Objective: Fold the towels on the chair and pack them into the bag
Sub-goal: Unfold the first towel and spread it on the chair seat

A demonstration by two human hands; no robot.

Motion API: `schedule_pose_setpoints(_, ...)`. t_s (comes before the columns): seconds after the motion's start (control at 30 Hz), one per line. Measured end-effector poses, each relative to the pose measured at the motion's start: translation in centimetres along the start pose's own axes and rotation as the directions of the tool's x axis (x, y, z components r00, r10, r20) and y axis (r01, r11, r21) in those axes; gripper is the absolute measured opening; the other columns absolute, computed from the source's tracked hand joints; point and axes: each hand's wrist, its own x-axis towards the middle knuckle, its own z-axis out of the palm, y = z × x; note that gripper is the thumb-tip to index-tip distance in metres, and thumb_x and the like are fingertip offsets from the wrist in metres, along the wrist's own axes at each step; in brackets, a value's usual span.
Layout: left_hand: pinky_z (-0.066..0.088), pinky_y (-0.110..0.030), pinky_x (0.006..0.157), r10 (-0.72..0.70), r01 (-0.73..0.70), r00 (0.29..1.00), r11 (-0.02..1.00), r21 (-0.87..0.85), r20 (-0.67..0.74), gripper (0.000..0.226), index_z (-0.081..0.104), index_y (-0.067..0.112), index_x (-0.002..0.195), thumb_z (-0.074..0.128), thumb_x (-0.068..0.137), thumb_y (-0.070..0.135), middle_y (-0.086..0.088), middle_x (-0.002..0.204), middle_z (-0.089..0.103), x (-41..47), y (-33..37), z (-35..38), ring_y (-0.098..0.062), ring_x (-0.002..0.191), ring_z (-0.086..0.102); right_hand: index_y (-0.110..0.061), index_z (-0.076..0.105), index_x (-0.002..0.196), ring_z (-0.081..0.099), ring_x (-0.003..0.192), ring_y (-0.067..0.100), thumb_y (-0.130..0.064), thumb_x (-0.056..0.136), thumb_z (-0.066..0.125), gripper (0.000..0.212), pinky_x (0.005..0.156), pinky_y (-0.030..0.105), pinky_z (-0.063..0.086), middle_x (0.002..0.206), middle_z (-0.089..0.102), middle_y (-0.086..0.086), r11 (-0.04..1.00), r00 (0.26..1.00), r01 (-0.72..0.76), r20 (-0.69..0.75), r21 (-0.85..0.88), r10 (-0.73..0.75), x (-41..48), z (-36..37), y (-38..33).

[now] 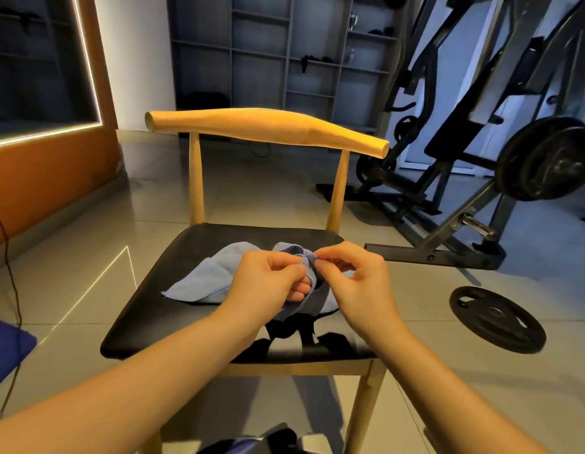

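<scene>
Pinching leftward-trailing towel (pixel 202 280): left hand (pixel 268 283) and right hand (pixel 356 283).

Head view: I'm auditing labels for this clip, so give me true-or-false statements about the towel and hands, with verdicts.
1. Both the left hand and right hand pinch the blue towel. True.
2. The towel lies on the floor. False: it lies on the chair seat.
3. The towel is neatly folded. False: it is bunched.
4. A weight plate lies on the floor right of the chair seat. True.
</scene>
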Motion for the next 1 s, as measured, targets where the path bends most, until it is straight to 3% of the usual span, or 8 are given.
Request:
schedule_pose_setpoints(0.23,0.061,-0.024,0.063,-0.038,0.042,0.998,0.995,-0.09,0.051,0.011,0.077,0.004,0.092,0.068,0.096,0.009,-0.015,0.082,0.077,-0.5,0.5,-0.6,-0.022,0.074,0.075,-0.015,0.08,0.102,0.067,0.088,0.01,-0.01,0.094,0.07,0.013,0.081,0.027,0.057,0.091,0.072,-0.006,0.995,0.997,0.067,0.054,-0.072,-0.063,-0.3,0.0,0.3)
schedule_pose_setpoints(0.5,0.062,-0.027,0.071,-0.117,0.13,0.988,0.982,-0.135,0.103,0.012,0.077,0.004,0.1,0.067,0.096,0.01,-0.014,0.092,0.078,0.0,0.5,-0.5,-0.021,0.084,0.076,-0.023,0.076,0.102,0.067,0.092,0.005,-0.019,0.094,0.072,0.009,0.079,0.015,0.054,0.093,0.071,-0.015,0.999,0.994,0.012,0.113,-0.046,-0.007,-0.5,-0.1,0.1)
schedule_pose_setpoints(0.63,0.059,-0.034,0.077,-0.005,-0.004,0.996,0.995,0.101,0.09,0.01,0.079,0.01,0.091,0.07,0.093,0.008,-0.014,0.087,0.077,0.5,0.0,-1.0,-0.019,0.077,0.07,-0.022,0.075,0.091,0.07,0.084,0.006,-0.004,0.093,0.068,0.02,0.075,0.018,0.057,0.084,0.074,-0.011,0.995,0.991,-0.098,0.095,0.008,0.097,-0.4,-0.8,0.7)
schedule_pose_setpoints(0.67,0.057,-0.034,0.077,0.119,-0.132,0.991,0.954,0.267,0.065,0.005,0.078,0.014,0.091,0.074,0.089,0.012,-0.01,0.084,0.076,1.0,-0.4,-1.7,-0.016,0.076,0.068,-0.02,0.075,0.088,0.071,0.082,0.009,0.001,0.092,0.067,0.023,0.075,0.021,0.058,0.082,0.075,-0.007,0.988,0.987,-0.144,0.079,0.052,0.14,-0.3,-1.1,1.1)
schedule_pose_setpoints(0.73,0.052,-0.027,0.079,0.297,-0.316,0.945,0.718,0.62,0.139,0.024,0.071,0.026,0.102,0.082,0.082,0.03,0.005,0.093,0.068,1.9,-1.1,-3.6,-0.008,0.082,0.063,-0.014,0.075,0.085,0.072,0.08,0.017,0.007,0.088,0.065,0.023,0.075,0.028,0.059,0.081,0.076,0.001,0.971,0.977,-0.213,0.027,0.108,0.212,0.0,-1.9,1.9)
schedule_pose_setpoints(0.83,0.046,-0.033,0.089,0.29,-0.362,0.921,0.391,0.846,0.261,0.038,0.068,0.036,0.111,0.082,0.078,0.045,0.01,0.106,0.054,3.2,-2.2,-6.1,-0.012,0.1,0.054,-0.008,0.076,0.084,0.07,0.076,0.015,0.009,0.086,0.063,0.021,0.074,0.031,0.059,0.08,0.076,0.006,0.942,0.953,-0.297,-0.019,0.154,0.303,0.2,-2.9,2.7)
schedule_pose_setpoints(0.93,0.05,-0.034,0.082,0.25,-0.35,0.93,0.369,0.861,0.27,0.004,0.074,0.032,0.08,0.076,0.082,0.031,0.012,0.091,0.062,3.6,-2.6,-7.4,-0.015,0.09,0.058,-0.004,0.075,0.084,0.068,0.075,0.018,0.012,0.084,0.06,0.022,0.076,0.039,0.058,0.082,0.075,0.013,0.912,0.925,-0.352,-0.069,0.21,0.373,0.3,-3.8,3.7)
schedule_pose_setpoints(1.0,0.053,-0.033,0.074,0.19,-0.352,0.935,0.384,0.854,0.3,0.008,0.071,0.029,0.076,0.074,0.082,0.027,0.011,0.082,0.067,3.8,-3.1,-7.9,-0.012,0.081,0.061,-0.003,0.074,0.084,0.07,0.079,0.025,0.012,0.084,0.058,0.023,0.078,0.044,0.059,0.085,0.075,0.017,0.891,0.907,-0.38,-0.088,0.249,0.412,0.3,-4.3,4.1)
